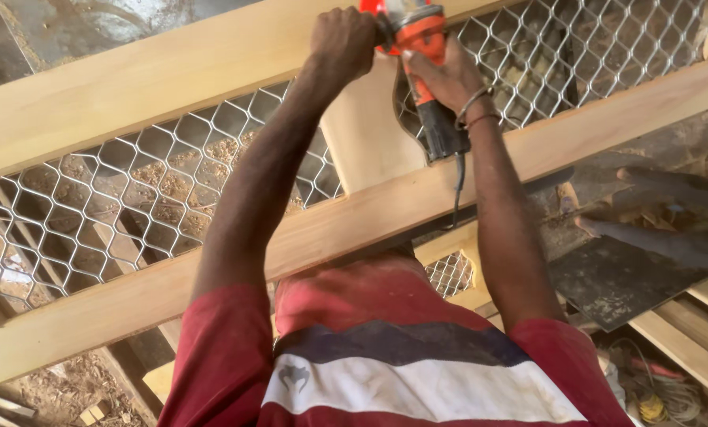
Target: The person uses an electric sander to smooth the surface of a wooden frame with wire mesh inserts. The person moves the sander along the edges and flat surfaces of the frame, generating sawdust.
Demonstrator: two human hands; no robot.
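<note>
Fingers of left hand: curled tight round the side grip of the orange power tool.
Fingers of right hand: wrapped shut about the tool's body, black rear end jutting below the wrist.
Tool: held at the upper rail of the wooden frame, above the middle upright.
Cord: hung down across the lower rail.
Wire mesh: filled the frame panels, sawdust seen through it.
Right side: dark boards, planks, coiled wires.

Orange power tool held against pale wooden frame.
</note>
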